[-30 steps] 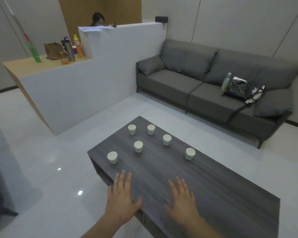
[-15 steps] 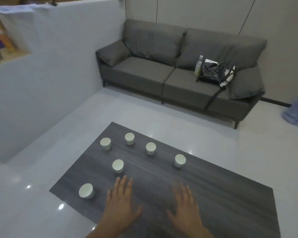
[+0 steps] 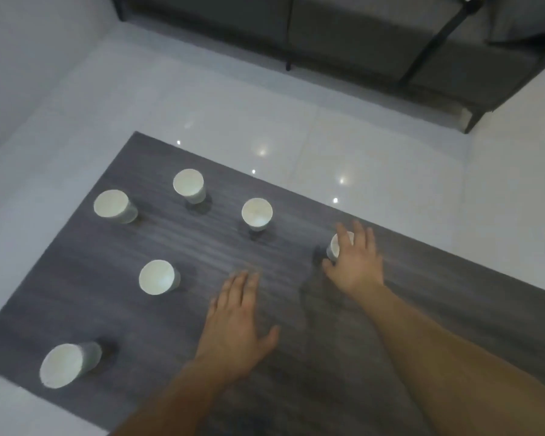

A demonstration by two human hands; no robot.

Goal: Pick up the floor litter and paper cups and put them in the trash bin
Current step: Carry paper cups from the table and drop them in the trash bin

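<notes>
Several white paper cups stand upright on a dark wood-grain low table (image 3: 472, 313). One cup (image 3: 333, 247) at the right is half covered by my right hand (image 3: 356, 262). The fingers of that hand are spread over its rim and the thumb is beside its base, not closed around it. My left hand (image 3: 236, 322) hovers flat and open over the table's middle and holds nothing. Other cups stand at the back left (image 3: 115, 204), back middle (image 3: 188, 184), centre (image 3: 256, 212), left middle (image 3: 156, 276) and near left corner (image 3: 64, 365). No trash bin is in view.
A grey sofa (image 3: 359, 36) runs along the far side, with a black strap (image 3: 434, 39) hanging over its seat. A white partition wall (image 3: 29, 42) stands at the left. Glossy white floor tiles (image 3: 328, 136) lie between the table and the sofa.
My view has tilted down and come closer to the table. My right hand has reached forward onto the rightmost cup. My left hand has moved slightly forward over the table.
</notes>
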